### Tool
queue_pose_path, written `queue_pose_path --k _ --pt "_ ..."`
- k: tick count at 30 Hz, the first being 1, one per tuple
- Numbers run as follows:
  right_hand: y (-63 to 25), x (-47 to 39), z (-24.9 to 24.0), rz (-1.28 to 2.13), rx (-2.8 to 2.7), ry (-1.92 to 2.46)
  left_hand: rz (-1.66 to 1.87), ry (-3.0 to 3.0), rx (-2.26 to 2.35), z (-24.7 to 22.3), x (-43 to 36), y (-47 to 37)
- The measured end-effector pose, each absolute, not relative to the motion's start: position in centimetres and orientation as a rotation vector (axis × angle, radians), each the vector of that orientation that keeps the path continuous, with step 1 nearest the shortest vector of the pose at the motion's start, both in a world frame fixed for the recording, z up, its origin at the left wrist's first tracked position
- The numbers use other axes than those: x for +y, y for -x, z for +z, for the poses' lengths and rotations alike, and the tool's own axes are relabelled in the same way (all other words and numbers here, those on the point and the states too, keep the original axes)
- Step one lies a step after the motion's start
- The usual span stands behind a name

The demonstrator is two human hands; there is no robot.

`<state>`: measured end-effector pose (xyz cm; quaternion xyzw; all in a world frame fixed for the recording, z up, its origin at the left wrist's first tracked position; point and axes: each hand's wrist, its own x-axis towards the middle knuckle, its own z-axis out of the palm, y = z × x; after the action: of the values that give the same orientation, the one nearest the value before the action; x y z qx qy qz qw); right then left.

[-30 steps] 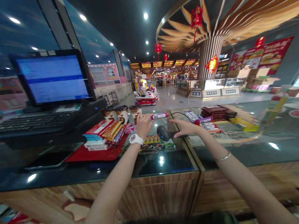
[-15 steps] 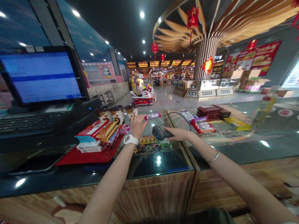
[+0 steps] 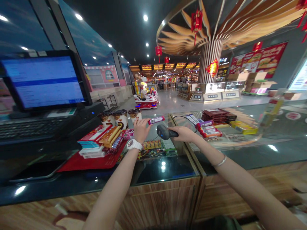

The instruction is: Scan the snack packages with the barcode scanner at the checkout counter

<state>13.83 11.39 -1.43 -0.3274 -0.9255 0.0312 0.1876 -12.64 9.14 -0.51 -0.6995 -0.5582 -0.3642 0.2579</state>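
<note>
Above the glass counter, my left hand (image 3: 141,130) pinches the left end of a small tube-shaped candy pack (image 3: 156,120), its barcode label facing me. My right hand (image 3: 183,133) is closed round the handle of a black barcode scanner (image 3: 164,131), whose head points left, just below and right of the pack. A small blue light shows on the scanner. Left of my left hand are stacked snack packs (image 3: 110,135) and white-and-red boxes (image 3: 93,137) on a red sheet (image 3: 96,163). Several similar candy tubes (image 3: 208,129) lie to the right of my right hand.
A monitor (image 3: 45,80) and black keyboard (image 3: 24,127) stand at the left. Lidded cups (image 3: 120,118) line the counter's back. Brown packets (image 3: 218,114), a yellow pack (image 3: 243,127) and a tall bottle (image 3: 272,110) are on the right. A cable (image 3: 184,117) runs behind the scanner.
The scanner's head has tipped up and shifted slightly, and my right hand has risen a little. The candy pack stays almost where it was in my left hand.
</note>
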Motion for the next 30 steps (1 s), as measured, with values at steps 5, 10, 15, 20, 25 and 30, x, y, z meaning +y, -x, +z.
queue_pose_path --k 5,10,15,20,25,30 --pt "-14.3 11.0 -0.6 0.043 -2.383 0.825 -0.982 1.896 -1.48 -0.8 9.3 12.7" --pt "-15.2 10.8 0.4 0.046 -2.211 0.734 -0.991 1.894 -1.488 -0.9 9.3 12.7" --pt "-16.1 10.9 1.0 0.039 -2.157 0.801 -0.995 1.898 -1.491 -0.9 9.2 12.6" --pt "-15.8 10.9 0.8 0.069 -2.232 0.808 -0.978 1.918 -1.501 -0.9 9.0 12.5" --pt "-15.4 10.5 0.6 0.081 -2.259 0.849 -0.96 1.935 -1.507 -0.9 8.9 12.3" --pt "-15.4 10.3 0.8 0.077 -2.261 0.872 -0.963 1.932 -1.512 -0.9 8.9 12.4"
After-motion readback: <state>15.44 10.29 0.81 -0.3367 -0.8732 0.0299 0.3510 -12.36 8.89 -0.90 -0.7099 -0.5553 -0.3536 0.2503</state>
